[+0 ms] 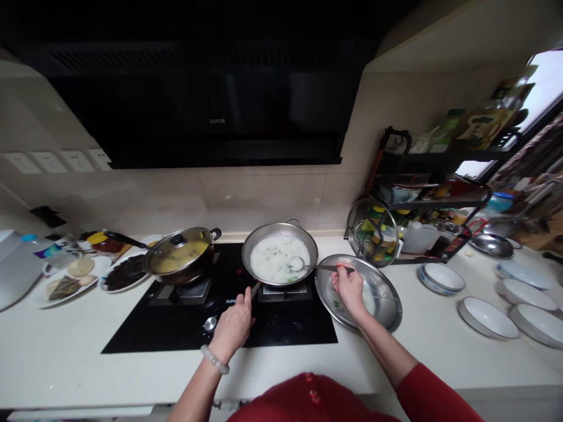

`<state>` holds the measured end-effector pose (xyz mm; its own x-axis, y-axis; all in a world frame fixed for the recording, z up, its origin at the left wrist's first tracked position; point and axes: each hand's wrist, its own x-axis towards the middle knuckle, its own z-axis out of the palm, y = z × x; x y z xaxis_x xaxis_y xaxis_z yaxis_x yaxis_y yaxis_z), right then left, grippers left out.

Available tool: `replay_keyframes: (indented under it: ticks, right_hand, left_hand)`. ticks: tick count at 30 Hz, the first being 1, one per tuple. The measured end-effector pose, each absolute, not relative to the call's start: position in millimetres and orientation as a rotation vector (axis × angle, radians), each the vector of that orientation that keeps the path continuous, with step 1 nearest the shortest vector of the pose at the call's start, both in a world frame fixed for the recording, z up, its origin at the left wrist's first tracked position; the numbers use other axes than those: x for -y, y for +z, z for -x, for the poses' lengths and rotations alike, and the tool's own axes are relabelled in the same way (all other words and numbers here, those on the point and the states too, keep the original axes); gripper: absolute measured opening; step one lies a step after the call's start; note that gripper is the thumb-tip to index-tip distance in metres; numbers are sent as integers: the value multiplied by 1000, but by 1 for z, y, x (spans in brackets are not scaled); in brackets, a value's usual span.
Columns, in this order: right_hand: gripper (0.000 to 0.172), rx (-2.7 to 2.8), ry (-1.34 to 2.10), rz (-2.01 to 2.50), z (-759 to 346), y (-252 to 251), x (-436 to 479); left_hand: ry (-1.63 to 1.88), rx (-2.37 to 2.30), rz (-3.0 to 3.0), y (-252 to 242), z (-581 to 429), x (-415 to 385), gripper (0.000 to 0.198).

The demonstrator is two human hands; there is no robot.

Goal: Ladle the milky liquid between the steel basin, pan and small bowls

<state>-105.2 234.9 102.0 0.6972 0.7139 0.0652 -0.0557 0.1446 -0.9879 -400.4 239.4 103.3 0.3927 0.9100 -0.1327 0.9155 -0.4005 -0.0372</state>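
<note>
Pan handle (255, 290) mostly hidden, apparently in left grip (234, 322).

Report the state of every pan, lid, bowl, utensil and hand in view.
Wok: uncovered, white soup inside
Ladle: scoop within wok
Right hand: gripping ladle
Left hand: at wok handle, grip unclear
Left pan: lid on
Glass lid: leaning upright
Steel basin: uncovered, partly filled
White bowls: upright, some stacked

red top (281, 404) | glossy red buttons (312, 392) | red right sleeve (428, 394) | pale beaded bracelet (215, 360), left wrist (223, 348)
</note>
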Motion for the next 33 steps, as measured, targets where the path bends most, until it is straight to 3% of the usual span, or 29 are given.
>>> replay_keyframes:
  ticks: [19,25,33]
  right_hand:
    - [17,419,649,1227,86,137,-212]
    - [23,354,582,1197,56,147,-181]
    - [33,427,362,1453,17,107,-129]
  left_hand:
    - [-200,-1708,-2602,97,402,-242,67]
    - [-186,-1691,-2614,94,404,-242,69]
    - [-209,-1702,-2618,99,402,-240,66]
